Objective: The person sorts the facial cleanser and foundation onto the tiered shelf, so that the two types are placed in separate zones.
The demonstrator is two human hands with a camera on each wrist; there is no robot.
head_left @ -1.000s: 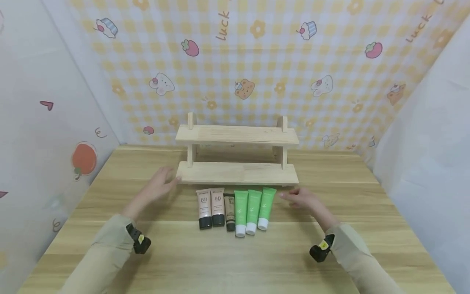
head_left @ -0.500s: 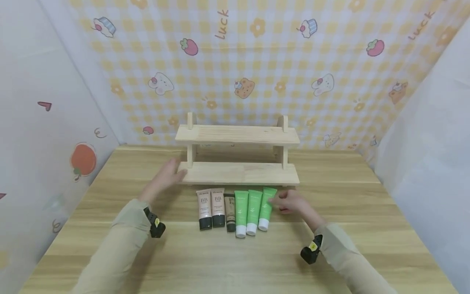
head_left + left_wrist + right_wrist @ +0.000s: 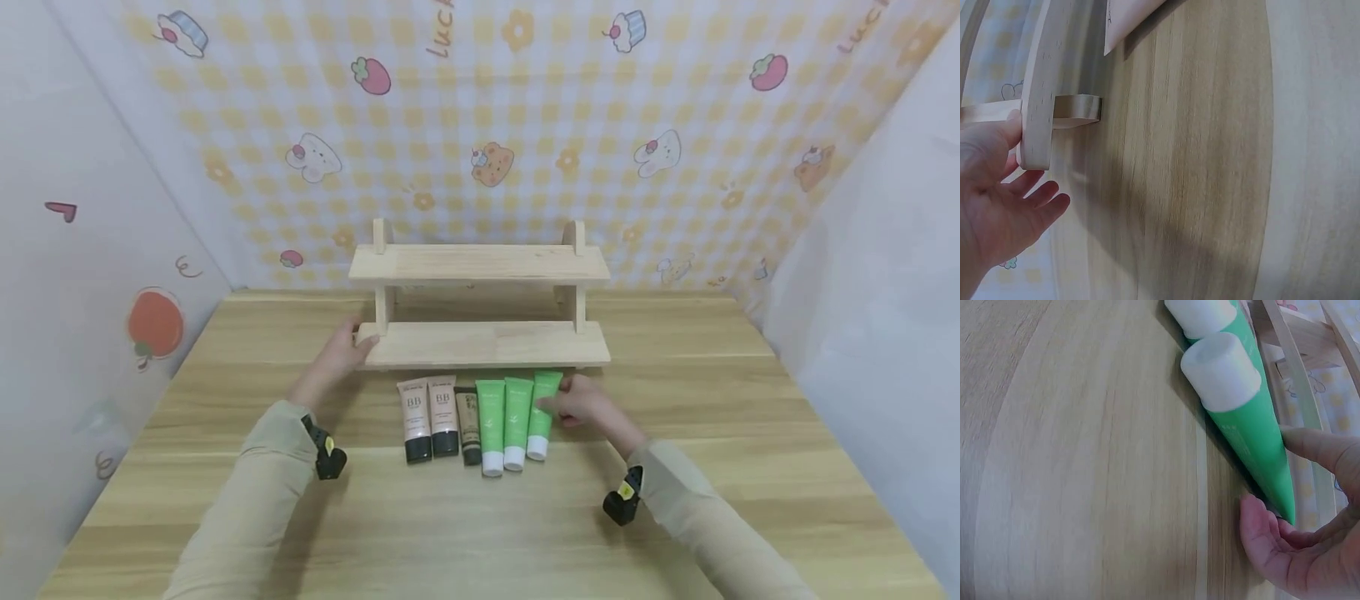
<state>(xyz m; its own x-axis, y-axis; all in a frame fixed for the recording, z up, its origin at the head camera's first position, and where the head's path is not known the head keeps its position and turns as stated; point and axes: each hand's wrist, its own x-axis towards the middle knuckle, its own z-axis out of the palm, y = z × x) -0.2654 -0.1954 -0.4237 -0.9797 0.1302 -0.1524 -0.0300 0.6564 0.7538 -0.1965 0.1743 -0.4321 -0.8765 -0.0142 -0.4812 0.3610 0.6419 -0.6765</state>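
A two-tier wooden shelf stands at the back of the table. My left hand grips the left end of its lower board, thumb on one face and fingers reaching round the other. In front of the shelf lies a row of squeeze tubes. My right hand pinches the rightmost green tube; in the right wrist view its thumb presses the tube's upper side, with fingertips at the lower edge. Two more green tubes lie beside it, then a brown tube and two pinkish BB tubes.
The wood-grain table extends in front of the tubes. Behind the shelf hangs a yellow checked cloth. White cloth walls bound both sides.
My right hand has moved left onto the rightmost green tube and taken hold of it. My left hand has moved up onto the shelf's left end. The head view has shifted slightly.
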